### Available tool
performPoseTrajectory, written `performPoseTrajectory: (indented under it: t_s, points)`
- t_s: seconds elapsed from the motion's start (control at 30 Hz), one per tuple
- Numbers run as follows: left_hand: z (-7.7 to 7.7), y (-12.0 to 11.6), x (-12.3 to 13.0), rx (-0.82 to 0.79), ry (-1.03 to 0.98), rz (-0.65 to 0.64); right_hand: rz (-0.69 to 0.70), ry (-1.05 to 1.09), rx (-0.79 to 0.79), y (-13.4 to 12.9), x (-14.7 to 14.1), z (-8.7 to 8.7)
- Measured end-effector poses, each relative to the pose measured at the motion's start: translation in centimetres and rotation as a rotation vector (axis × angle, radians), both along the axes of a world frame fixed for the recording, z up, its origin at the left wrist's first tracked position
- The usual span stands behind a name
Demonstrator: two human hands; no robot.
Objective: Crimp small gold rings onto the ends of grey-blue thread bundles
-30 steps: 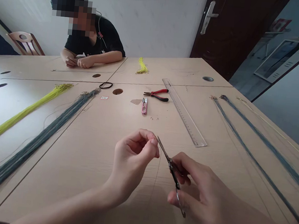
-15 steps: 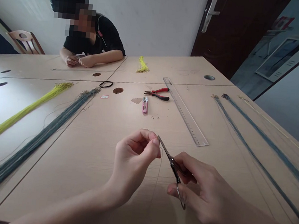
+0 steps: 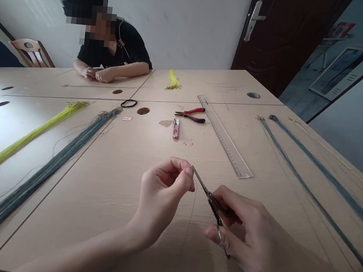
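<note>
My left hand [image 3: 162, 198] pinches thumb and forefinger together on the end of a thin thread [image 3: 191, 216]. The thread hangs down below the fingers, faint against the table. A tiny gold-coloured bit shows at the fingertips, too small to name. In my right hand [image 3: 243, 231] is a pair of metal scissors [image 3: 208, 194], the thumb at one finger loop and the fingers around the other handle. The blade tips meet the left fingertips, right at the pinched spot.
Beyond my hands lie pink thread snips [image 3: 176, 129], red-and-black pliers [image 3: 193, 114] and a clear ruler [image 3: 226, 138]. Yellow [image 3: 30, 138] and grey-blue thread bundles [image 3: 53, 164] stretch along the left; more blue strands [image 3: 314, 159] lie right. A person [image 3: 112, 56] sits across the table.
The scissors' handles and my right thumb have shifted slightly down and right, the tips staying at the left fingertips. My left hand has barely moved.
</note>
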State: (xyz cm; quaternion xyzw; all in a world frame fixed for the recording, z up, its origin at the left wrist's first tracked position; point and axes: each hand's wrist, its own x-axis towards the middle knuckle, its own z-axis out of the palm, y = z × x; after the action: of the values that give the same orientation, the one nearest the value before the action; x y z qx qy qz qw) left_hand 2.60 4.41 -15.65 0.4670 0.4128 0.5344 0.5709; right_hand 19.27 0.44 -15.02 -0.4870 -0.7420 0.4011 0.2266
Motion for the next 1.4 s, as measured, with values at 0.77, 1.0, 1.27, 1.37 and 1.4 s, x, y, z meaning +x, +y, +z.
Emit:
performPoseTrajectory:
  t_s: [0.77, 1.0, 1.27, 1.37, 1.4]
  points:
    - [-0.1, 0.2, 0.1, -0.033, 0.03, -0.016, -0.01, -0.042, -0.013, 0.4, 0.0, 1.6]
    - [-0.1, 0.3, -0.2, -0.005, 0.06, 0.013, -0.02, -0.007, -0.009, -0.1, 0.3, 0.6]
    - [-0.1, 0.3, -0.1, -0.01, 0.037, -0.007, -0.032, -0.104, 0.046, 0.1, 0.2, 1.5]
    - [-0.1, 0.3, -0.1, -0.018, 0.046, -0.01, -0.032, -0.1, 0.022, 0.1, 0.2, 1.7]
    - [0.0, 0.2, -0.1, -0.02, 0.048, -0.011, -0.028, -0.083, 0.01, 0.0, 0.2, 1.6]
